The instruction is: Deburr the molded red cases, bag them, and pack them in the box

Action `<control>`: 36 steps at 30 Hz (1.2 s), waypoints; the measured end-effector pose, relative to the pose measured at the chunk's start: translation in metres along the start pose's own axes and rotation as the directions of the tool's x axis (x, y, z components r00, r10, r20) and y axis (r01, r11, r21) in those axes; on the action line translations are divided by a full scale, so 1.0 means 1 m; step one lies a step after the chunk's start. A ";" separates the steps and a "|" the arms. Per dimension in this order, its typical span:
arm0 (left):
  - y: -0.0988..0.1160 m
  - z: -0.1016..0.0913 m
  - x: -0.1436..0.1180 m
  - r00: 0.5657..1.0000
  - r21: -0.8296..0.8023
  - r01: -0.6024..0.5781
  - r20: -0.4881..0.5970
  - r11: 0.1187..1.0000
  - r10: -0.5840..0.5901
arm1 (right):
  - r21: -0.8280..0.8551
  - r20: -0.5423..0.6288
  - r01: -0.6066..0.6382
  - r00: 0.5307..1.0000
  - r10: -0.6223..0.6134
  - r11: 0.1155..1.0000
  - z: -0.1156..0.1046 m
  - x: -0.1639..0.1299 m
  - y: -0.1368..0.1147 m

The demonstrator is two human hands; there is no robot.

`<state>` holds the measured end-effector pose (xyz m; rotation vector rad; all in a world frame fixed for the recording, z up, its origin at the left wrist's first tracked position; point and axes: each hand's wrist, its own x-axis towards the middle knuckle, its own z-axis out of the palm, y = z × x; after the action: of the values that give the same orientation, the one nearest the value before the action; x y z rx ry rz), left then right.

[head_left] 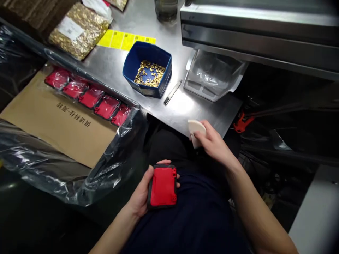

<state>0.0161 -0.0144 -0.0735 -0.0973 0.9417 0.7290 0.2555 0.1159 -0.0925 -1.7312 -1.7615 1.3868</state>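
My left hand (pixel 144 188) is wrapped round a red plastic case (pixel 163 186) with a black rim, held over my lap with its red face up. Small moulded details sit at two of its corners. Near the table's front edge, my right hand (pixel 212 141) pinches a white, flat, rounded pad (pixel 196 130) between thumb and fingers. What the pad is made of I cannot tell. The pad and the case are apart. Beyond my hands, a blue bin (pixel 127 67) on the metal table (pixel 174 116) contains many small brass-coloured pieces (pixel 150 83).
A box lined with clear plastic at the left holds cardboard (pixel 60 116) and a row of red cases (pixel 91 97). On the table lie a craft knife (pixel 172 92), yellow labels (pixel 124 40) and a bag of brass pieces (pixel 79 31). A grey tray (pixel 212 76) sits below a metal machine (pixel 251 42).
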 end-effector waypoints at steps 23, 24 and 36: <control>-0.009 0.021 0.037 0.966 0.097 0.231 -0.146 0.968 -0.216 | -0.339 0.436 0.623 0.768 -0.469 0.705 0.021 -0.111 -0.005; -0.010 0.020 0.037 0.964 0.110 0.232 -0.158 0.966 -0.214 | -0.340 0.426 0.637 0.760 -0.491 0.692 0.026 -0.110 -0.007; -0.016 0.010 0.033 0.948 0.073 0.271 -0.191 0.960 -0.253 | -0.357 0.478 0.508 0.821 -0.313 0.784 0.030 -0.103 -0.012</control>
<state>0.0449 -0.0055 -0.0966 -0.2011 1.1116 0.4306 0.2487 0.0148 -0.0573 -1.1482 -2.7026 1.2243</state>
